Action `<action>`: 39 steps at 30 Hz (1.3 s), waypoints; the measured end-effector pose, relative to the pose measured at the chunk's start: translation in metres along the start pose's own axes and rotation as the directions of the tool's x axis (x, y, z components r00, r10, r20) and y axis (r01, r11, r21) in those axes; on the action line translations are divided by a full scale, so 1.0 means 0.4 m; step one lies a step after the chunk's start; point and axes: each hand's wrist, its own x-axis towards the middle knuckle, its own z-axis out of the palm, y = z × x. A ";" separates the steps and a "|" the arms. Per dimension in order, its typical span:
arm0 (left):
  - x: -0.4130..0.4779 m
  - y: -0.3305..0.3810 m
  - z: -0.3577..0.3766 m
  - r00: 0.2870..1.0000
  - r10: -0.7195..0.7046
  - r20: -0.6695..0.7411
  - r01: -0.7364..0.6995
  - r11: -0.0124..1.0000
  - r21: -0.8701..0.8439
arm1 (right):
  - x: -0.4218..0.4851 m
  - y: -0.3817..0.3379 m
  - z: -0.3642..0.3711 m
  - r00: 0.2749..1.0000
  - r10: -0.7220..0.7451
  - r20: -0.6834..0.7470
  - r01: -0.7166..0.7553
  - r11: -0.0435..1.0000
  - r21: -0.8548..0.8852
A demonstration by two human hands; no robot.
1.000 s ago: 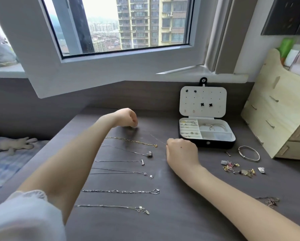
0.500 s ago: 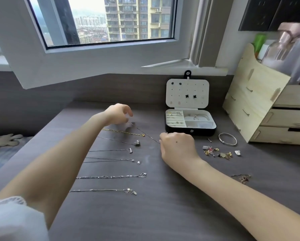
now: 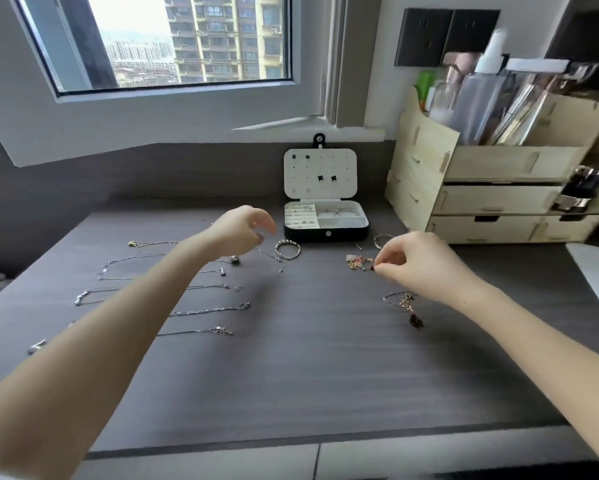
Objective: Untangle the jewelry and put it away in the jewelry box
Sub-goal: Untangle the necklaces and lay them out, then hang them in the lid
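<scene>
The open black jewelry box [image 3: 326, 233] stands at the back of the dark desk, with rings and a bangle in its white tray. Several straightened necklaces [image 3: 209, 310] lie in rows on the left, partly under my left forearm. My left hand [image 3: 242, 230] hovers above them, fingers loosely curled and holding nothing. A beaded bracelet [image 3: 287, 250] and a thin chain [image 3: 274, 258] lie in front of the box. My right hand [image 3: 423, 265] pinches a small dark piece at the edge of a pile of earrings [image 3: 357, 262]. A tangled chain [image 3: 400, 301] lies below that hand.
A wooden drawer organiser [image 3: 492, 199] full of bottles fills the back right. A silver bangle [image 3: 380, 239] lies beside the box, partly hidden by my right hand. A white object [image 3: 596, 271] sits at the right edge. The desk's front edge [image 3: 326, 441] runs near me.
Both hands have let go of the thin chain. My right hand has moved right to the earring pile, and my left hand has lifted off the desk. The view has shifted right.
</scene>
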 end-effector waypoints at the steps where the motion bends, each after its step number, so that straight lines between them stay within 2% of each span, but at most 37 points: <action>1: -0.001 0.005 0.008 1.000 0.007 0.002 -0.007 1.000 -0.001 | -0.003 0.019 -0.009 0.999 0.029 0.042 -0.029 0.999 -0.015; 6: 0.008 0.030 0.032 0.998 0.057 -0.023 -0.057 0.998 -0.007 | -0.013 0.097 -0.044 0.967 0.128 0.220 -0.111 0.990 -0.086; 9: 0.025 0.034 0.047 0.997 0.065 -0.032 -0.066 0.997 -0.037 | -0.010 0.113 -0.041 0.965 0.131 0.229 -0.126 0.991 -0.039; 12: 0.050 0.032 0.056 0.998 0.029 -0.062 -0.033 0.997 -0.063 | 0.016 0.100 -0.027 0.983 0.099 0.156 -0.109 0.993 0.053; 19: 0.166 0.034 0.079 0.971 -0.107 -0.216 0.087 0.991 -0.103 | 0.204 0.064 0.013 0.999 0.054 0.003 -0.054 0.988 0.143; 23: 0.254 0.037 0.074 0.937 -0.115 -0.329 0.075 0.988 -0.132 | 0.340 0.062 0.040 0.997 0.050 -0.063 -0.039 0.986 0.163; 28: 0.362 0.029 0.074 0.895 -0.074 -0.441 0.056 0.997 -0.054 | 0.518 0.045 0.070 0.972 0.086 -0.217 -0.039 0.976 0.214; 36: 0.451 0.034 0.074 0.879 -0.130 -0.458 0.073 0.987 -0.140 | 0.706 -0.013 0.115 0.892 0.129 -0.433 -0.035 0.975 0.218; 39: 0.451 0.019 0.078 0.872 -0.102 -0.478 0.049 0.991 -0.123 | 0.731 -0.019 0.110 0.898 0.116 -0.424 -0.024 0.976 0.216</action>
